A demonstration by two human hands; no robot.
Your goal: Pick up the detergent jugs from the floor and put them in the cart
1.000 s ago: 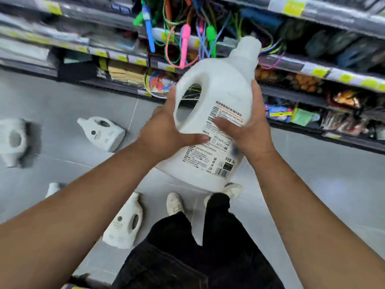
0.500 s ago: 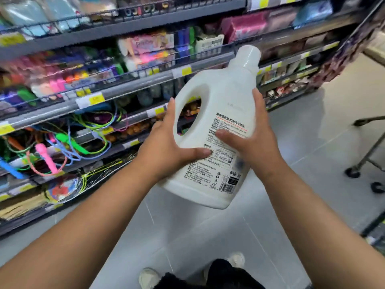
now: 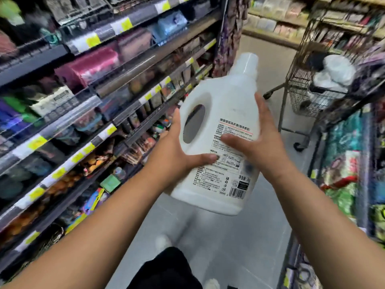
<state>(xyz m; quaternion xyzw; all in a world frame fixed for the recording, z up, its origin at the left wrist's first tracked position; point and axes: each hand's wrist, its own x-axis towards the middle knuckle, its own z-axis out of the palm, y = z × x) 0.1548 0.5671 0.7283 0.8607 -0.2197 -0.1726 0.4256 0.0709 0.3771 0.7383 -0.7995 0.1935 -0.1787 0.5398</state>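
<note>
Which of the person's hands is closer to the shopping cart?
Right. The right hand grips the jug on the side facing the cart; the left hand grips its handle side, farther away.

Standing in a narrow shop aisle here. Shelves (image 3: 133, 65) run along my left, dark metal, packed with blurry packets, yellow price tags (image 3: 37, 141) all down the edges. Floor (image 3: 229, 243) is pale grey and kinda glossy, catching the light. More racks (image 3: 345, 163) on my right with bright green and teal packs. At the far end a lighter shelf (image 3: 277, 24) crosses the aisle.
</note>
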